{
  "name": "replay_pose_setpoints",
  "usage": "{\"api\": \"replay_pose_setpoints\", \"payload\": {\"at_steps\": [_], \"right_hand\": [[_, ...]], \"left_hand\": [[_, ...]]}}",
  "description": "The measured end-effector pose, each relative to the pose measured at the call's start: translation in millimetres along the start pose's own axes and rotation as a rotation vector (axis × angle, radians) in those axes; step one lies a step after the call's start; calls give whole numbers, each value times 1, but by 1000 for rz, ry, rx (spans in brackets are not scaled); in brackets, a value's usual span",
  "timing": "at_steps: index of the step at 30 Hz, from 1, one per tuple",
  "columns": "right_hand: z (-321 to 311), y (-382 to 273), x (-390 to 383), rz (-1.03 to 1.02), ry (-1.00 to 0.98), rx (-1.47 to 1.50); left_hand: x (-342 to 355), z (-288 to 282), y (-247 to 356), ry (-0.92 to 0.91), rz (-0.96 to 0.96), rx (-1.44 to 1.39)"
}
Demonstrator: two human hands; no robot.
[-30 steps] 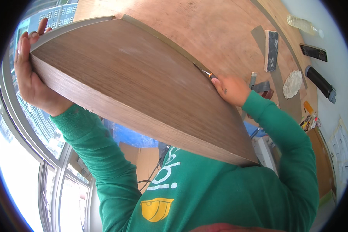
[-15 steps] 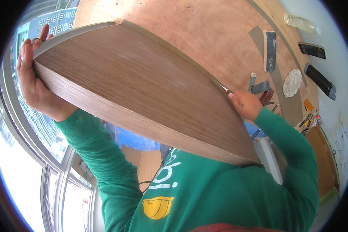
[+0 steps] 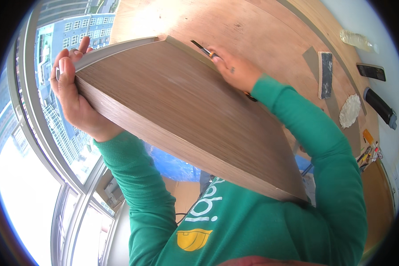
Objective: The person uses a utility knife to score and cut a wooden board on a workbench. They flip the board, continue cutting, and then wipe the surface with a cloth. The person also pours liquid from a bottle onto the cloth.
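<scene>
A large curved wood-grain panel (image 3: 186, 115) with a thick banded edge is held tilted in front of my chest. My left hand (image 3: 73, 95) grips its left end, fingers wrapped over the top edge strip. My right hand (image 3: 235, 68) rests at the panel's far edge near its upper corner, closed on a utility knife (image 3: 201, 48) whose blade points left along that edge. Green sleeves cover both of my arms.
A plywood worktop (image 3: 261, 26) lies behind the panel. On it sit a sanding block (image 3: 326, 75), a white rag (image 3: 350, 111), a plastic bottle (image 3: 357, 40), two black objects (image 3: 379, 106) and small hand tools (image 3: 368, 153). Windows (image 3: 35, 146) run along the left.
My right hand with the knife has moved up and left along the panel's far edge, toward its upper corner. My left hand keeps its grip on the left end.
</scene>
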State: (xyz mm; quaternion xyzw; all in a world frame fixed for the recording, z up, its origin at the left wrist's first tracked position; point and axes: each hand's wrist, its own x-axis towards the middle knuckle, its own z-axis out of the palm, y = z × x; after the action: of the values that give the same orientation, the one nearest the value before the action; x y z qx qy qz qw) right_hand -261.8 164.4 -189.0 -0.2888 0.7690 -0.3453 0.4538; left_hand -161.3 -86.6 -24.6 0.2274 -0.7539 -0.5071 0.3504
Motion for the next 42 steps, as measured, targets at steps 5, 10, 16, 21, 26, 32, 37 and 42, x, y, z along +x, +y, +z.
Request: {"api": "replay_pose_setpoints", "payload": {"at_steps": [5, 10, 16, 21, 26, 32, 37, 42], "right_hand": [[30, -19, 54, -266, 147, -30], [31, -20, 73, -185, 67, -66], [31, -23, 78, -144, 25, -59], [30, -22, 80, -158, 30, -52], [29, -23, 78, -112, 1, -38], [20, -17, 44, -168, 16, -29], [10, -4, 4, -12, -69, -77], [8, 17, -36, -48, -37, -51]], "left_hand": [[-1, 7, 1, 221, -128, -1], [-2, 3, -7, 142, -4, 27], [1, -8, -16, -80, 248, 165], [-1, 1, -12, 65, 113, 85], [4, -11, -15, -61, 198, 108], [9, -22, -27, -89, 279, 95], [8, -24, -25, -124, 277, 74], [12, -29, -25, -166, 224, 31]]}}
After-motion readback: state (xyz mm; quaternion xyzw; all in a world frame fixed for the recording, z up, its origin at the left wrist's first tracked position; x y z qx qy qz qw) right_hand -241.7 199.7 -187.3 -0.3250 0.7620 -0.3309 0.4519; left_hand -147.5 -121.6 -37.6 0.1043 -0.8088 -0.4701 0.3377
